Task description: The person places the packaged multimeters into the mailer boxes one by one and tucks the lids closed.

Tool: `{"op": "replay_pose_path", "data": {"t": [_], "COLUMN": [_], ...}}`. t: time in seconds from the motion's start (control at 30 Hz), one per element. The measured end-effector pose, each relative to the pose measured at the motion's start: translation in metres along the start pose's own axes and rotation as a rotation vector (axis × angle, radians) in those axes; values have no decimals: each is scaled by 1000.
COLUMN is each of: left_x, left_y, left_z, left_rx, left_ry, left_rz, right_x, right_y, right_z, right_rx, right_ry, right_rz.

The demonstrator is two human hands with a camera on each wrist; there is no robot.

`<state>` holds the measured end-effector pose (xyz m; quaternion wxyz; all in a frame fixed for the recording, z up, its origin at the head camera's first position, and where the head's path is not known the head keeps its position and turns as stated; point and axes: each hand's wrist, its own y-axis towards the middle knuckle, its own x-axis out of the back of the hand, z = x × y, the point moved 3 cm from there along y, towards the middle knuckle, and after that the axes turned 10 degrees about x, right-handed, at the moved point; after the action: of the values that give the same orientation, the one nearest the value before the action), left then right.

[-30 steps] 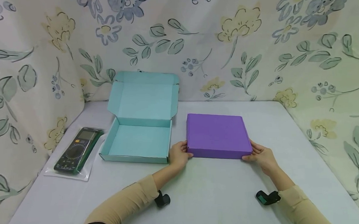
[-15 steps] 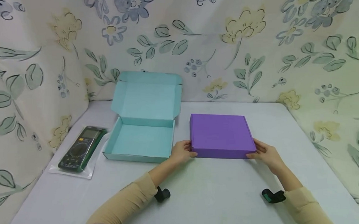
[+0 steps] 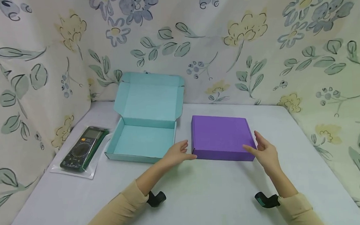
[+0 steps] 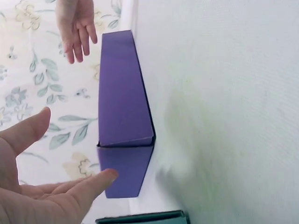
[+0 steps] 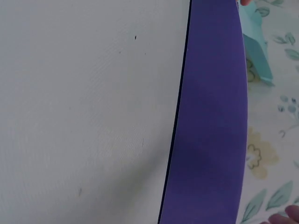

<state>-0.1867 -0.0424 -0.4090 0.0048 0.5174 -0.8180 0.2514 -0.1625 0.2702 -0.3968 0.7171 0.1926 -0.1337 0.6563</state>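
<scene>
A closed purple cardboard box [image 3: 221, 134] lies flat on the white table. My left hand [image 3: 177, 153] is by its front left corner, fingers relaxed and thumb extended, holding nothing. In the left wrist view that hand's fingers [image 4: 93, 186] overlap the box's short side. At the front right corner, my right hand [image 3: 264, 152] is raised with fingers and thumb spread, the thumb overlapping the box in the head view. The right wrist view shows the long purple front wall [image 5: 210, 112], with only fingertips of that hand at the lower right edge.
An open light-blue cardboard box [image 3: 142, 137] stands left of the purple one, lid upright, nothing inside. Farther left, a green and black multimeter [image 3: 83, 148] lies in a clear plastic bag [image 3: 92, 170]. Floral cloth [image 3: 207, 44] hangs behind the table.
Both hands have let go of the purple box's front corners. The left moved slightly away to the left; the right lifted and spread its fingers. The box stays put; the head view shifted a little.
</scene>
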Motion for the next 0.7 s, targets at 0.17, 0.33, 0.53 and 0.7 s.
{"op": "replay_pose_path", "data": {"t": [0.17, 0.33, 0.53, 0.7], "left_x": [10, 20, 37, 57], "left_y": [-11, -22, -37, -47], "left_z": [3, 7, 8, 12], "left_rx": [-3, 1, -23, -63], "left_ry": [8, 11, -22, -43], "left_rz": [19, 14, 1, -3], "right_x": [-14, -39, -67, -88], "right_y": [-1, -1, -4, -7], "right_z": [7, 13, 25, 34], "right_rx": [61, 100, 140, 190], "right_ry": [51, 130, 213, 252], "right_rz": [-24, 43, 102, 142]}}
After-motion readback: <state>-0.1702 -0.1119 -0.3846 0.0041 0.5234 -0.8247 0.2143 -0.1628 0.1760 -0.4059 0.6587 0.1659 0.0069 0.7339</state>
